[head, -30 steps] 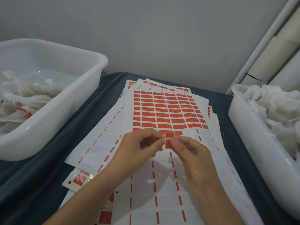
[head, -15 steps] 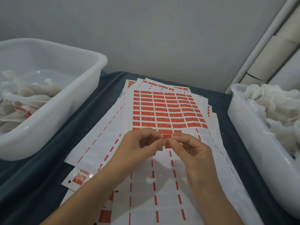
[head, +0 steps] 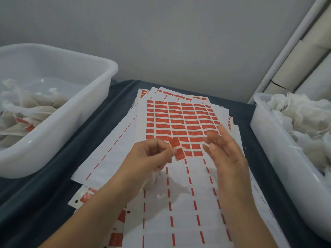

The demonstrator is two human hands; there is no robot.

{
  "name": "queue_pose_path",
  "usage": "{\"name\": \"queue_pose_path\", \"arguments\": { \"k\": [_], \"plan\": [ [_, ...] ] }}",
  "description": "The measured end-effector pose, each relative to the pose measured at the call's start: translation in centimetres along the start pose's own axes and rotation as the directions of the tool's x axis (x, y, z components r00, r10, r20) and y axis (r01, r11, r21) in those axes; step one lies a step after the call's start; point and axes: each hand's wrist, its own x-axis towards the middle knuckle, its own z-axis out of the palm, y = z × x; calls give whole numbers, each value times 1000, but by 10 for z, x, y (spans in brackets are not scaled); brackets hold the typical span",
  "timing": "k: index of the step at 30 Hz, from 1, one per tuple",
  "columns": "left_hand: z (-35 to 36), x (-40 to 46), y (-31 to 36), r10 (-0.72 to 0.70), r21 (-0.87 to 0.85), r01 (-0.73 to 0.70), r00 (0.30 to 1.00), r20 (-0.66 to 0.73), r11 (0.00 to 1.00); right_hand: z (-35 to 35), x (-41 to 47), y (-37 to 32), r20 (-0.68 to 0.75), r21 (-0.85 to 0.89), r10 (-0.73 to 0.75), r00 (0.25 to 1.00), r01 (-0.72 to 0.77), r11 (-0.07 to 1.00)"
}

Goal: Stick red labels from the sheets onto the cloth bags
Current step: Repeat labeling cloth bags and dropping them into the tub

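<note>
With a heaped right bin [head: 265,140] of plain cloth bags [head: 304,122] at three o'clock, the next move is probably to fetch one there, so the label's sticky face should stay off the fingers and the top sheet [head: 179,120] at twelve o'clock. The left hand [head: 148,158], fingers curled, pinches a red label [head: 177,149] by its edge between thumb and forefinger above that sheet; the right hand [head: 225,154], at three o'clock of the label, has its fingers spread straight and holds nothing
</note>
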Motion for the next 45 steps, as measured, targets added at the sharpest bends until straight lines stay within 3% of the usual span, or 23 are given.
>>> {"name": "queue_pose_path", "arguments": {
  "k": [4, 7, 13, 24, 29, 34, 40, 43, 45],
  "plan": [
    [2, -1, -1, 5, 1, -5, 1000, 23, 1000, 6, -6, -3, 209, 6, 119, 971, -123, 992],
    [2, -1, -1, 11, 0, -11, 1000, 25, 1000, 8, -6, -5, 275, 35, 159, 948, -175, 984],
    [4, -3, -1, 35, 53, -39, 996, 81, 998, 4, -5, -1, 276, 82, 157, 948, -186, 979],
    [4, -3, -3, 95, 107, -101, 993, 65, 989, 2, -5, -2, 341, 53, 183, 922, -213, 976],
    [5, -3, -4, 117, 157, -127, 991, 71, 979, 1, -3, 1, 291, 127, 209, 934, -254, 959],
    [3, -1, -3, 127, 258, -143, 989, 75, 956, 2, -5, -4, 211, 26, 158, 965, -167, 986],
    [10, 0, -12, 265, 468, -226, 964, -18, 855, 2, -5, -5, 161, -37, 207, 965, -204, 978],
    [12, -2, -13, 435, 628, -328, 900, -19, 705, 3, -5, -3, 149, -64, 247, 957, -240, 969],
    [11, -5, -12, 568, 682, -447, 821, 57, 578, 2, -4, -3, 175, -50, 258, 950, -253, 966]
  ]
}}
